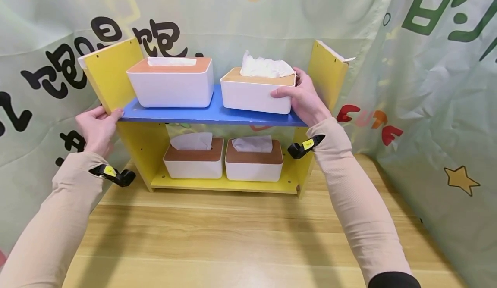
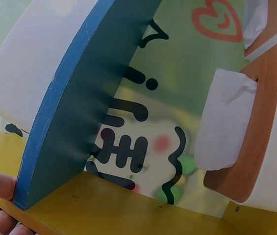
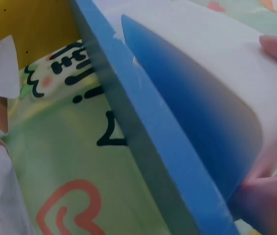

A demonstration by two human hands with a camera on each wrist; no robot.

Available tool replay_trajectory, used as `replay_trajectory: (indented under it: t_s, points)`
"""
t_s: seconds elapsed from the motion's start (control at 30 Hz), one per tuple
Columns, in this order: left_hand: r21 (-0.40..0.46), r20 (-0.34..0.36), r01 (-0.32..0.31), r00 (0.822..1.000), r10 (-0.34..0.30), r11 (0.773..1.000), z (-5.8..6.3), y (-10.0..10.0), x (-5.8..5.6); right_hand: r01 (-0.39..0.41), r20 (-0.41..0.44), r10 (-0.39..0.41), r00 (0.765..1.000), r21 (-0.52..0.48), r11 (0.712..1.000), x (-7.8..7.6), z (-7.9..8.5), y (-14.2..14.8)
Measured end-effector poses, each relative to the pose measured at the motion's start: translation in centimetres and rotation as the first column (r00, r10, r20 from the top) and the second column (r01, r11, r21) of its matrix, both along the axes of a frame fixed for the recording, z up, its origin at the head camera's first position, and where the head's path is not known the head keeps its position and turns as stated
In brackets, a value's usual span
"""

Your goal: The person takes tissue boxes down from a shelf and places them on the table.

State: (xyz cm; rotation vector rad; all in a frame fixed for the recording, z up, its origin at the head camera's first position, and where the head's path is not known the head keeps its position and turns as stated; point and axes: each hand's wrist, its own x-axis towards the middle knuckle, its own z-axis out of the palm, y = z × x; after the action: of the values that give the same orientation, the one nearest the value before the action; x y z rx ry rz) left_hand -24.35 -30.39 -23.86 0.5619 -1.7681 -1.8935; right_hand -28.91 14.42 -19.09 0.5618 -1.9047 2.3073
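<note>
The yellow-and-blue shelf (image 1: 171, 114) spans the gap between both hands' fingers. The held tissue box (image 1: 252, 96) extends leftward, long axis sideways, from the nearer right hand (image 1: 306, 99), which grips its end; the left hand (image 1: 98, 128) pinches the shelf's side.

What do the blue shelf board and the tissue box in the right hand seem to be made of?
Blue shelf board: probably painted or laminated wood-based board, smooth, with pale scuffs along its edge. Tissue box: likely white plastic, given its smooth, rounded corners; its matt tan lid suggests wood by colour, possibly imitation.
</note>
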Motion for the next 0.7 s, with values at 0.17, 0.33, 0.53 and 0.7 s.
replay_trajectory:
  t_s: [0.17,0.33,0.53,0.7]
  points:
    - [-0.008,0.007,-0.002,1.000,0.002,1.000,0.0,0.0,0.0,-0.004,-0.006,0.004,1.000,-0.004,1.000,0.8,0.3,0.1]
    - [-0.010,0.002,-0.004,1.000,0.004,1.000,0.0,0.0,0.1,-0.028,-0.008,0.028,1.000,-0.003,1.000,1.9,0.5,0.3]
    - [-0.014,0.019,-0.005,1.000,0.005,1.000,0.0,0.0,0.0,-0.062,-0.015,0.062,0.998,-0.007,0.998,3.3,0.7,0.6]
    - [-0.019,0.029,-0.008,1.000,0.008,1.000,0.0,0.0,0.0,-0.082,-0.016,0.082,0.997,-0.019,0.996,4.3,0.7,0.9]
